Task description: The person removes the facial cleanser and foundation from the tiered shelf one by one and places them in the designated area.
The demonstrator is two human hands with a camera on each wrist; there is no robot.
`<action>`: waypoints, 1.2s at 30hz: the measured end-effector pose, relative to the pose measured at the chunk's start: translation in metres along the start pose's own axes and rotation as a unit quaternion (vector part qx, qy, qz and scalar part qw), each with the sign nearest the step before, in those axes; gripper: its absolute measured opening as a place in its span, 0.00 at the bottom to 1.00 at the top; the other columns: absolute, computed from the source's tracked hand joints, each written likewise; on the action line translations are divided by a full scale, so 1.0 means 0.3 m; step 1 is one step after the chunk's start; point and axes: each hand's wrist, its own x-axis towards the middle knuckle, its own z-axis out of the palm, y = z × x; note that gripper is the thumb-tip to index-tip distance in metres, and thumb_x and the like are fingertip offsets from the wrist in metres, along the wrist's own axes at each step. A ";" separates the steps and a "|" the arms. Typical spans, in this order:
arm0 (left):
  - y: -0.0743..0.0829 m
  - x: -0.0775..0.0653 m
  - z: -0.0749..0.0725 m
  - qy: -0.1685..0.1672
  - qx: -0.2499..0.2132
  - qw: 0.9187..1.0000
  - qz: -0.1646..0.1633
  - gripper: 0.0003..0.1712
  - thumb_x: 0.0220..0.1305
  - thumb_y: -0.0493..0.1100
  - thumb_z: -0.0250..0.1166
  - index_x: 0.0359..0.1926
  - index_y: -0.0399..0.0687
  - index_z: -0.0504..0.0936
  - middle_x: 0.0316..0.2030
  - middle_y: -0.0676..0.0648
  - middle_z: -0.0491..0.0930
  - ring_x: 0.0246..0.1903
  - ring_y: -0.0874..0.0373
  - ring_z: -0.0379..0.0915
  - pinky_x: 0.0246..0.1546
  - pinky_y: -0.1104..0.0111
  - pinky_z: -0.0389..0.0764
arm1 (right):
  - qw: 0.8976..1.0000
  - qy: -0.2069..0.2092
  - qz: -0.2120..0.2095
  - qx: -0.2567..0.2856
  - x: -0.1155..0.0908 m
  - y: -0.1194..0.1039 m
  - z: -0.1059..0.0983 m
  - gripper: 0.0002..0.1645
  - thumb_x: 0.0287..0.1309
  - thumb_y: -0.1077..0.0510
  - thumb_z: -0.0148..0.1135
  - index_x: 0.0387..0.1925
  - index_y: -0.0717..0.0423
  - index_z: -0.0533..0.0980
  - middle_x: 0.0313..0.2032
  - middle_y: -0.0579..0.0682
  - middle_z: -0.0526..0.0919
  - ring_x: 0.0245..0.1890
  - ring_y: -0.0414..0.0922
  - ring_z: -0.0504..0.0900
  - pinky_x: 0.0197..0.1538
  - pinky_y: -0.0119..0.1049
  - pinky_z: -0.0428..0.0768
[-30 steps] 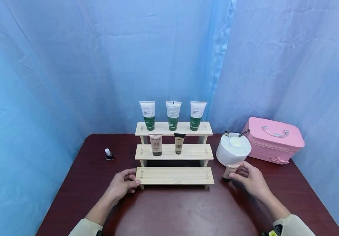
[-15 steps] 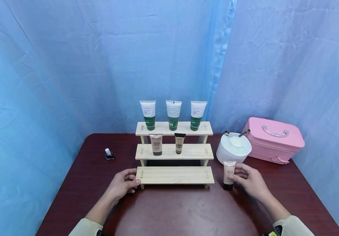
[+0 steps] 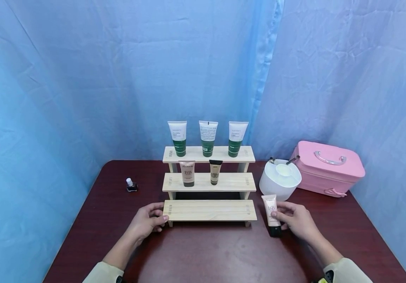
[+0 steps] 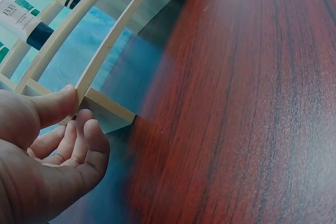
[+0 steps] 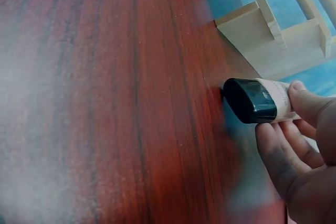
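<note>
With the right hand [image 3: 296,221], we pinch a BB tube [image 3: 269,211], tilted, black cap [image 3: 275,231] downward, just right of the wooden rack [image 3: 233,182]. With the left hand [image 3: 145,222], we grip the bottom tier's [image 3: 210,210] left end.

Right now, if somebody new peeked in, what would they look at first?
Most likely the silver-handled pink case, at the far right of the dark red wooden table. Then perhaps the three-tier pale wooden stand in the middle, with three white-and-green tubes along its top. The right grip holds a black-capped beige tube beside the stand.
</note>
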 end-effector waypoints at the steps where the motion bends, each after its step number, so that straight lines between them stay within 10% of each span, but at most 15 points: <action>1: 0.000 0.000 0.000 0.000 0.000 1.000 0.000 0.31 0.63 0.28 0.68 0.67 0.30 0.71 0.36 0.44 0.79 0.29 0.56 0.77 0.25 0.68 0.81 | 1.000 -0.001 0.005 -0.001 0.000 -0.001 0.002 0.30 0.61 0.54 0.74 0.60 0.67 0.78 0.41 0.61 0.89 0.32 0.43 0.87 0.29 0.38 0.87; 36: 0.011 -0.003 0.012 0.027 -0.011 1.000 -0.004 0.30 0.59 0.26 0.70 0.63 0.29 0.75 0.37 0.44 0.78 0.29 0.58 0.76 0.25 0.68 0.80 | 0.999 -0.007 0.016 -0.047 -0.005 0.011 0.008 0.23 0.59 0.54 0.75 0.52 0.62 0.83 0.33 0.54 0.90 0.26 0.44 0.86 0.22 0.40 0.85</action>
